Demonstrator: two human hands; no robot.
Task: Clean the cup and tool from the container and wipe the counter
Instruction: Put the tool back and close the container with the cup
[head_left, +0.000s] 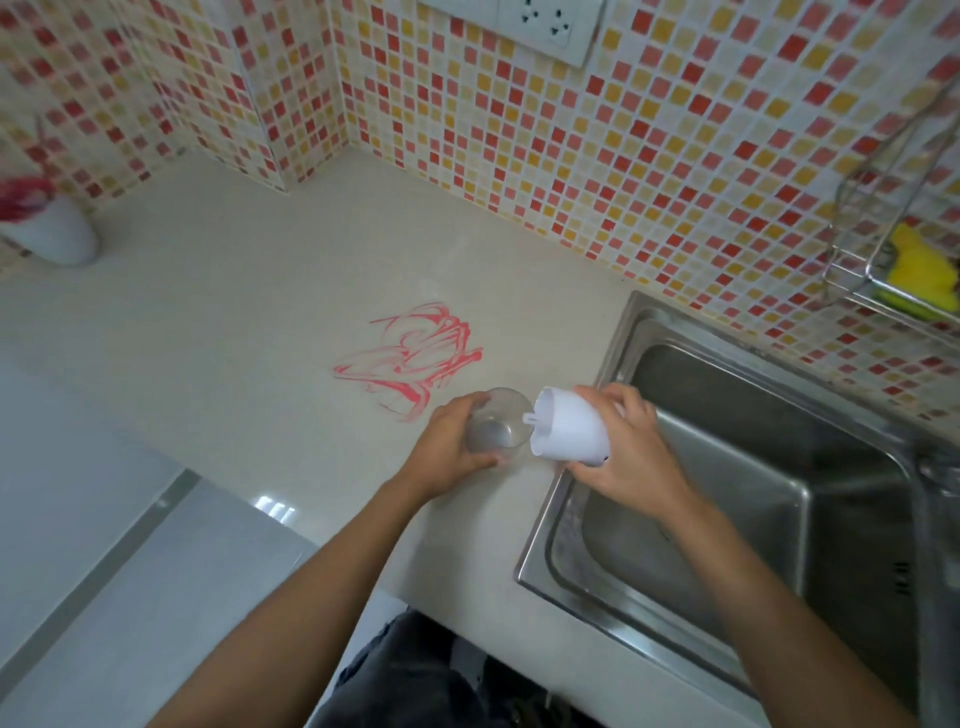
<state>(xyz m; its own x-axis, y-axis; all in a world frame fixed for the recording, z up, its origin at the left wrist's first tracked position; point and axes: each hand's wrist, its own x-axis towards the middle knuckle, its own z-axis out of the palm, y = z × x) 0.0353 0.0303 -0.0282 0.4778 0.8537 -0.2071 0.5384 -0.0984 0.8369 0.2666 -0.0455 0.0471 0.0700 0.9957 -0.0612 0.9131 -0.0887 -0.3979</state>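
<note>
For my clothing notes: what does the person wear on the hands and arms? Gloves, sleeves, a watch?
Nothing. The left hand and right hand have no gloves. Both forearms are bare to the picture's edge, with no sleeve, watch or bracelet. No ring shows on the visible fingers.

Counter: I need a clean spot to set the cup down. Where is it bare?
Bare counter lies between the white pot and the red smear, and behind the smear up to the tiled wall. Crowded by the sink rim, where the left hand holds the cup and the right hand the container.
</note>
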